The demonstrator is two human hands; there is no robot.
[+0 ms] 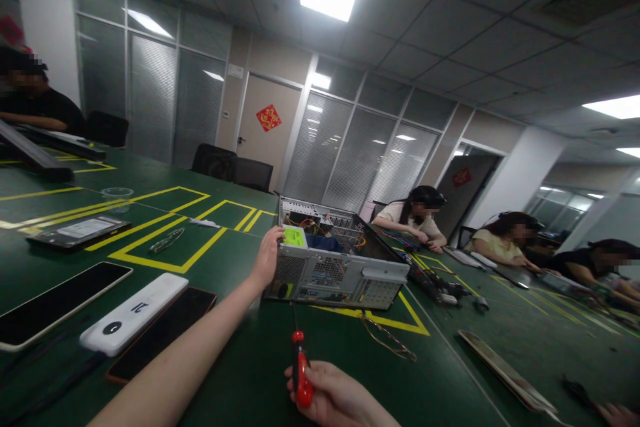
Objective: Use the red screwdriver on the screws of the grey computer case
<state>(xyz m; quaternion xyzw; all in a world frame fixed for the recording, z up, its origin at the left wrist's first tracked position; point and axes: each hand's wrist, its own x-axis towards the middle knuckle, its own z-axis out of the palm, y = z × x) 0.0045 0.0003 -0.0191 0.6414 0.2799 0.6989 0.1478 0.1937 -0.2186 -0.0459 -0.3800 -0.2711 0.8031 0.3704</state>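
An opened computer case lies on the green table with its rear panel facing me. At its left end sits a power supply with a bright green label. My left hand grips that left corner, its fingers bent over the top edge by the label. In my right hand is a red and black screwdriver, fingers closed around the handle. Its thin shaft points up toward the lower left edge of the rear panel; I cannot tell whether the tip touches. Colourful wires show inside the case.
Left of my arm lie phones, a white device marked 21 and a hard drive. A clear plastic cup stands behind. Glasses rest before the case. A phone lies right. Other people sit around the table.
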